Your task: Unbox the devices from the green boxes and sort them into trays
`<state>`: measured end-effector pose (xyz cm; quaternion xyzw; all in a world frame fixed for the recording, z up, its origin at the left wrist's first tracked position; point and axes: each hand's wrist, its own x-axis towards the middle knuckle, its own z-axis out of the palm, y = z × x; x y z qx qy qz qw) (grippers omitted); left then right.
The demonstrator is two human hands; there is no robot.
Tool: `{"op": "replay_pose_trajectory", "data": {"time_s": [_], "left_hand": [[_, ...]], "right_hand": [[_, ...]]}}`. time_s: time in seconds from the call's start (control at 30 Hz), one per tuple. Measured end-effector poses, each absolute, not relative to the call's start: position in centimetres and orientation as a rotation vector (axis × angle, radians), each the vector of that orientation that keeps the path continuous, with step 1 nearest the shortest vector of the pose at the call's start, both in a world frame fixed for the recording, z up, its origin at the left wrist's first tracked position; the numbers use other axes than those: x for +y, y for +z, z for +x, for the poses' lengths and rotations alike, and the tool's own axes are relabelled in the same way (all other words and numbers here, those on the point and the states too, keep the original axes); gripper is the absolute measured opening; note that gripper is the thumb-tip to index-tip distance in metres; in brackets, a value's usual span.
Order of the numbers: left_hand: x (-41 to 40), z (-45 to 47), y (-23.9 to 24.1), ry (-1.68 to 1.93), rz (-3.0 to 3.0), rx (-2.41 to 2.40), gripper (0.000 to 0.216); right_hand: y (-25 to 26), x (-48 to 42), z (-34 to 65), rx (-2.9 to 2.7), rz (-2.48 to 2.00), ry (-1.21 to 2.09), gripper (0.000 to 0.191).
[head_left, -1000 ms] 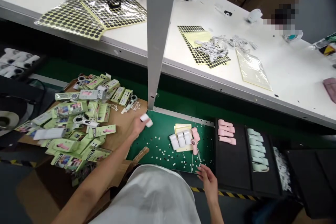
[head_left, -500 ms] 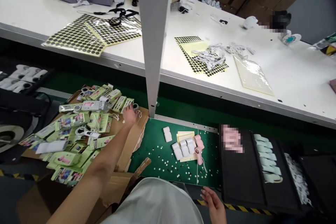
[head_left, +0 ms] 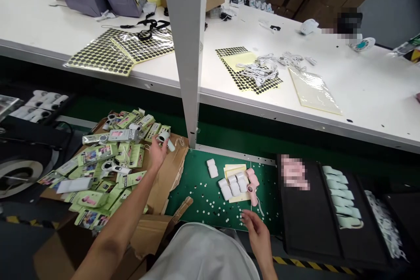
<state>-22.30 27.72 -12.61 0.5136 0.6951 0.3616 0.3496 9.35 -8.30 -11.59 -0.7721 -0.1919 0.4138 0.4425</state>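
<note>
- The left hand is closed around a small handheld device with a white head and a pale green handle; it is raised above the near right side of the cardboard and not yet in any group.
- The right hand is loosely curled with nothing in its grasp, over the near edge of the green mat, just short of a pink fan with a white cord.
- Grouped so far, beyond the right hand: a row of white units on yellow sheets, with a pink unit beside them.
- One white unit lies apart from that row, between the two hands and farther forward.
- To the right of the right hand, pink pieces (blurred, so I cannot count them) and a row of mint units lie laid out on black trays.
- Not gathered into any row: a white fan left of the left hand, lying among a jumble of green boxes.
- Judging by this mix of neat rows and loose pieces, the sorting looks partly done; how much remains among the boxes I cannot tell.
</note>
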Motion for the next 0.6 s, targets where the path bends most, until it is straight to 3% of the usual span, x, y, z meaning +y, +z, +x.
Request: {"op": "replay_pose_trajectory", "data": {"time_s": [0.13, 0.27, 0.33, 0.43, 0.6], "left_hand": [[21.2, -21.2, -11.7, 0.878, 1.301, 1.562, 0.05], [13.1, -17.5, -11.1, 0.709, 1.143, 1.297, 0.054], [11.2, -17.2, -10.5, 0.662, 1.148, 1.23, 0.051], [12.3, -21.3, -9.2, 0.723, 1.283, 1.502, 0.035], [18.9, -34.4, -7.4, 0.686, 1.166, 2.218, 0.031]], "right_hand": [[-8.7, -0.5, 4.2, -0.775, -1.698, 1.212, 0.042], [-8.2, 4.9, -0.7, -0.885, -1.466, 1.535, 0.07], [-8.8, 5.3, -1.9, -0.869, -1.461, 1.644, 0.053], [-9.7, 3.7, -1.6, -0.758, -1.447, 1.671, 0.032], [-9.5, 1.8, 2.0, -0.232, -1.32, 1.586, 0.04]]}}
